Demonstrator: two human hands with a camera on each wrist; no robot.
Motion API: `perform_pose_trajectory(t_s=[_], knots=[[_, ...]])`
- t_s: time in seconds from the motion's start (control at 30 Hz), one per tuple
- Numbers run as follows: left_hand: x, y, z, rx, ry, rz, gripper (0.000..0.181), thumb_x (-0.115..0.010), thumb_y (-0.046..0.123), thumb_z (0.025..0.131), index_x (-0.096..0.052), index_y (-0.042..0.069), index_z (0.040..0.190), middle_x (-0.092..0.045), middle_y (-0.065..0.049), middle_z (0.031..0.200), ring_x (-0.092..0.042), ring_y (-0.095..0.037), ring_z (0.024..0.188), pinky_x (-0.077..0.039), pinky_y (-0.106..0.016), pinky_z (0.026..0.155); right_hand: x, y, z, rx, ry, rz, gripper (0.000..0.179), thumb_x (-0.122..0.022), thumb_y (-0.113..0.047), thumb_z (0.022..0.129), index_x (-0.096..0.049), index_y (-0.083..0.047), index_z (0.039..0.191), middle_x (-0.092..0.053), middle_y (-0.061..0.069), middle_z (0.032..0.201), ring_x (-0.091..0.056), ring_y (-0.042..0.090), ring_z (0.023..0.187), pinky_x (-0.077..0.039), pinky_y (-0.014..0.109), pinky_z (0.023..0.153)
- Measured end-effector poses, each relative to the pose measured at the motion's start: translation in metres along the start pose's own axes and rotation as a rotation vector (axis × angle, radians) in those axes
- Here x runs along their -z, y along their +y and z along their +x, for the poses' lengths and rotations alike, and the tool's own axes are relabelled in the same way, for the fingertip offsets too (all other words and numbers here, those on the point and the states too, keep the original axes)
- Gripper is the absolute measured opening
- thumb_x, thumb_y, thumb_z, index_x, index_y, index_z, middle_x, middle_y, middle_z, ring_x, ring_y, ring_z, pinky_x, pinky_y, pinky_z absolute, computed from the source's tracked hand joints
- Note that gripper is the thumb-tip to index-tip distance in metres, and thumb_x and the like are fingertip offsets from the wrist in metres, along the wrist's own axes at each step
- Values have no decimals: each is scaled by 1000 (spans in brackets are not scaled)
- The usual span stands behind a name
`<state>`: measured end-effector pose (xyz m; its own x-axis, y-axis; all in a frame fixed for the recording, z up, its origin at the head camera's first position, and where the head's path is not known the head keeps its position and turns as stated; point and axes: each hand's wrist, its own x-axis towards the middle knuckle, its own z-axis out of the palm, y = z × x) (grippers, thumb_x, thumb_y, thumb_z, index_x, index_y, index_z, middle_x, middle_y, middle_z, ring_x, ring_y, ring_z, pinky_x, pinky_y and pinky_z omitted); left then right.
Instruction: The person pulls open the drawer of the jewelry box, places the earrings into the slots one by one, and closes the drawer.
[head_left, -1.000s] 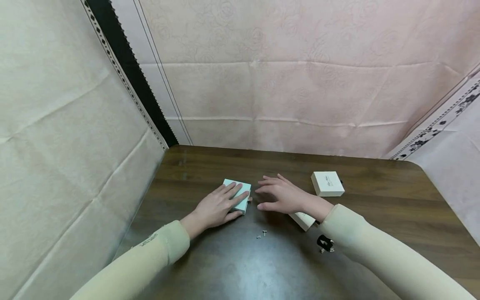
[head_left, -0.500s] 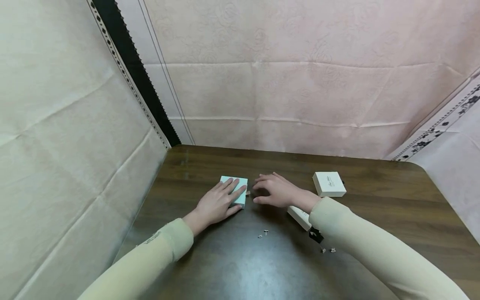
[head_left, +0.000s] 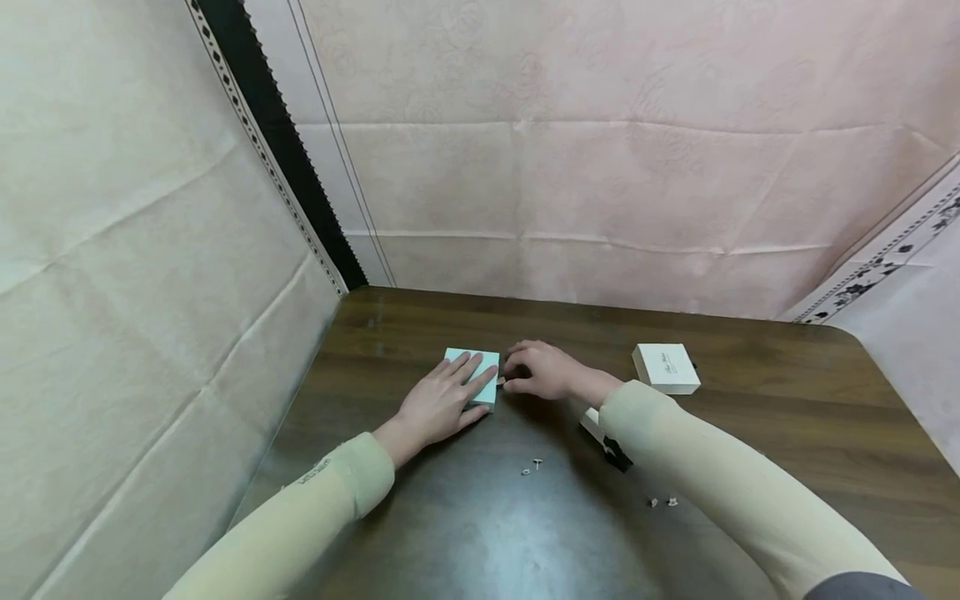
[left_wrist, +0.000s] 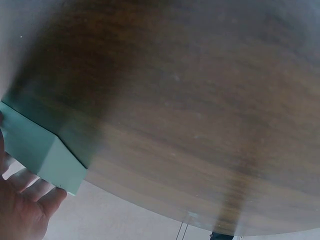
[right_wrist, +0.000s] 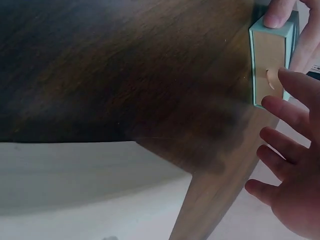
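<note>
A mint-green drawer box lies on the brown table. My left hand rests across its top with fingers straight and spread, the thumb along the near edge. The left wrist view shows the box with fingers against its far side. My right hand is just right of the box, fingers bent but apart. In the right wrist view the box's tan drawer front carries a small ribbon tab. The right thumb tip is right at that tab, the index fingertip near the drawer's lower end.
A white lettered box stands at the back right. Another white box is partly hidden under the right forearm, a black piece at its end. Small shiny pieces lie in front, with two more farther right.
My right hand has moved left to the box's tab, its fingers bending more. The left hand has stayed on the box, which has turned slightly.
</note>
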<state>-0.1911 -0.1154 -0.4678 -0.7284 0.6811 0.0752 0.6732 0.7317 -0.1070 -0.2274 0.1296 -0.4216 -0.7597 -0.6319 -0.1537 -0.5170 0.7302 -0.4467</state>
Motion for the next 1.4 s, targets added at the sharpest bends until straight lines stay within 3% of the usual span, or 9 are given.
perform_pose_trajectory(t_s=[0.67, 0.9, 1.33, 1.4], knots=[[-1, 2, 0, 29, -13, -50, 69, -53, 54, 110, -37, 21, 169, -37, -14, 172, -36, -31, 158, -35, -50, 125, -15, 2, 15, -9, 64, 19, 13, -70, -21, 106, -79, -12, 103, -55, 24, 153, -48, 44, 145, -46, 59, 113], [0, 3, -1, 32, -8, -66, 70, -54, 55, 110, -37, 21, 169, -35, -14, 172, -35, -32, 159, -35, -51, 125, -19, 4, 20, 1, 85, 23, 14, -72, -18, 105, -77, -13, 92, -52, 25, 157, -45, 46, 146, -46, 59, 113], [1, 2, 0, 27, -5, -71, 69, -53, 55, 110, -37, 21, 169, -36, -14, 172, -36, -32, 158, -35, -52, 125, -19, 4, 24, 52, 100, 40, 21, -70, -9, 102, -79, -10, 83, -49, 29, 158, -34, 52, 152, -31, 66, 123], [0, 2, -1, 28, -4, -64, 69, -53, 55, 110, -37, 21, 169, -36, -14, 172, -36, -32, 158, -35, -52, 125, -24, 13, 28, 80, 112, 42, 22, -71, -13, 103, -79, -11, 83, -48, 26, 160, -31, 50, 155, -30, 64, 124]])
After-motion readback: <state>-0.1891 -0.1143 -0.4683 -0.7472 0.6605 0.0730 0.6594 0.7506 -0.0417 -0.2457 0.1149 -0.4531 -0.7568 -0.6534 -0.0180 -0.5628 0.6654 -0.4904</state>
